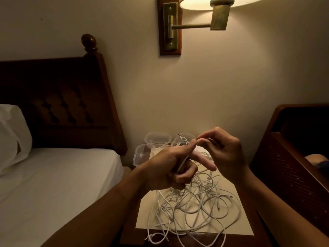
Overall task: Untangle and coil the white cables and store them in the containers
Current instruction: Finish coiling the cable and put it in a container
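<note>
"Where's the white cable?"
"In the gripping left hand, rising tilted rightward, above the tangle on the nightstand."
"The right hand?"
"Curled at the left thumb; hold unclear."

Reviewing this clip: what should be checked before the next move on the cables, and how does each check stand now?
1. Left hand grips a cable: ok.
2. Right hand pinches that cable near the left fingertip: ok.
3. Held cable free of the tangle: not ok, it runs down into it.
4. Containers behind the hands, reachable: ok.
5. Container lids open: cannot tell.
6. All cable on the nightstand: cannot tell, loops run out of frame at the front.
</note>
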{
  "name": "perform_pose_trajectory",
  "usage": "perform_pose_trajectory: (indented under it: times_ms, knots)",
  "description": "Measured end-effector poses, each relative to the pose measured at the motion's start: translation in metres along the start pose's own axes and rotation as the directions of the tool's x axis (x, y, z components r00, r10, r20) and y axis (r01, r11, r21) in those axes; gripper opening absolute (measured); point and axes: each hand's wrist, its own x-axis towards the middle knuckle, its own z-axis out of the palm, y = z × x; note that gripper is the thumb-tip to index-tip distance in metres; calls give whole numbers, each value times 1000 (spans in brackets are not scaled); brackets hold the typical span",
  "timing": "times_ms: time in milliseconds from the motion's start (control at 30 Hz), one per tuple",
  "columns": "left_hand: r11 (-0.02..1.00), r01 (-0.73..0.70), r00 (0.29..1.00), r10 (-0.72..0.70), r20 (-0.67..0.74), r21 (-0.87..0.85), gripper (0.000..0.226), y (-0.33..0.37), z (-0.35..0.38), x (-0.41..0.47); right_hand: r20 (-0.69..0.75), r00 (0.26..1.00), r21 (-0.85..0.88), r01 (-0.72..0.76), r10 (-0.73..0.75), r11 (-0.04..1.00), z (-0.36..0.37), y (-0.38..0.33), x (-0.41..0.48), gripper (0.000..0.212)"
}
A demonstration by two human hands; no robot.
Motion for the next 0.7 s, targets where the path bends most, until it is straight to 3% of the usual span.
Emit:
perform_pose_trajectory:
  times_ms: [133, 233, 300, 400, 467, 567, 700]
  knots:
    - [977, -93, 984, 120, 133, -191, 53, -3, 13, -2, -28, 978, 299, -188, 205, 935, 17, -12, -11, 4]
    - [931, -213, 971, 235, 40, -297, 48, -5, 14, 1, 39, 941, 504, -308, 335, 807, 36, -25, -26, 8]
    - [901, -272, 960, 280, -27, -338, 49, -6, 9, 4, 115, 925, 549, -363, 362, 753, 45, -31, -37, 15]
    - [895, -295, 955, 279, -98, -334, 51, -8, 1, 9, 229, 875, 322, -481, 426, 816, 51, -29, -55, 25]
    - [922, -295, 952, 260, -165, -250, 52, -10, -6, 10, 251, 872, 115, -458, 421, 881, 49, -25, -62, 26]
    - [957, -284, 926, 261, -273, -50, 49, -10, -12, 10, 300, 883, -91, -351, 362, 932, 43, -29, -61, 22]
    - [917, -170, 878, 307, -366, 362, 40, -1, -6, 14, 377, 845, -117, -363, 380, 924, 38, -34, -52, 10]
